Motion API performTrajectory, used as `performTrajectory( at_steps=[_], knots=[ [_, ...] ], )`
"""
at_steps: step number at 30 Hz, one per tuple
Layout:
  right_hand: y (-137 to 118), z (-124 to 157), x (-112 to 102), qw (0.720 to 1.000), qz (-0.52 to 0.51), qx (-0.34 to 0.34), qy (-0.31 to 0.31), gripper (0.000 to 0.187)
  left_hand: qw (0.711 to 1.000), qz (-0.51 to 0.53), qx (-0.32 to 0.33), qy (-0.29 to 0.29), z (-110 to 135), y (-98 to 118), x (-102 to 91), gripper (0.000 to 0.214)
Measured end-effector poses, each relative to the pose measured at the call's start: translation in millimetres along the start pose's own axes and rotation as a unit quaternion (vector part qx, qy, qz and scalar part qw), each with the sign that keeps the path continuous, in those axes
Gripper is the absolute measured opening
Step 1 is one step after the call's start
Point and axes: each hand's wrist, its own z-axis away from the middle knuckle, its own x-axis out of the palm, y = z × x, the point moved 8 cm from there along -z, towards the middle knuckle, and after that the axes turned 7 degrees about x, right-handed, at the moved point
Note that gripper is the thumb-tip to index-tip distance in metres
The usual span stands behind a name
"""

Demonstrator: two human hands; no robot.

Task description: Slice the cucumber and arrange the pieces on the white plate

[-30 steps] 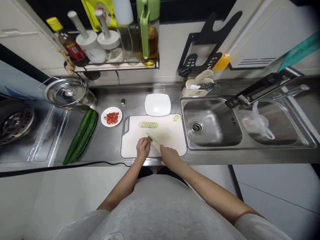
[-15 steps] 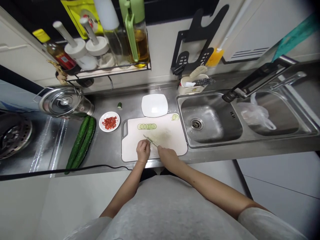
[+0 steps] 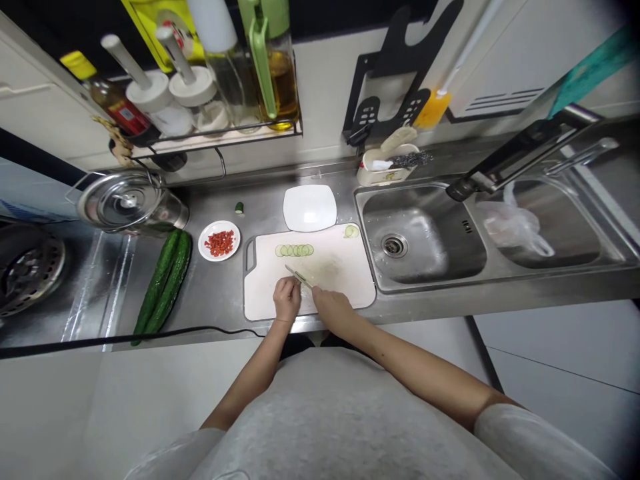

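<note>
A white cutting board (image 3: 345, 277) lies on the steel counter in front of me. My left hand (image 3: 287, 298) is curled over a short piece of cucumber at the board's near edge. My right hand (image 3: 333, 307) grips a knife (image 3: 299, 275) whose blade slants up and left beside the left hand's fingers. A row of cucumber slices (image 3: 295, 250) lies at the board's far side. One more cucumber slice (image 3: 351, 231) sits at the far right corner.
Two whole cucumbers (image 3: 164, 285) lie left of the board, beside a small dish of red bits (image 3: 219, 241). A white square plate (image 3: 309, 207) sits behind the board. A pot with lid (image 3: 126, 202) stands far left, a sink (image 3: 420, 237) right. A black cable (image 3: 125, 337) runs along the counter's front edge.
Both hands and the knife stay at the board's near edge with only slight shifts. The camera view has moved a little.
</note>
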Motion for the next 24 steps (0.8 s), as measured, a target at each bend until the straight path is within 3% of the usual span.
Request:
performTrajectory(
  at_steps=[24],
  knots=[
    [-2,-11,5,1.0,0.023,-0.008,0.002,0.023,1.0,-0.01,0.008,0.003,-1,0,0.2,0.016]
  ],
)
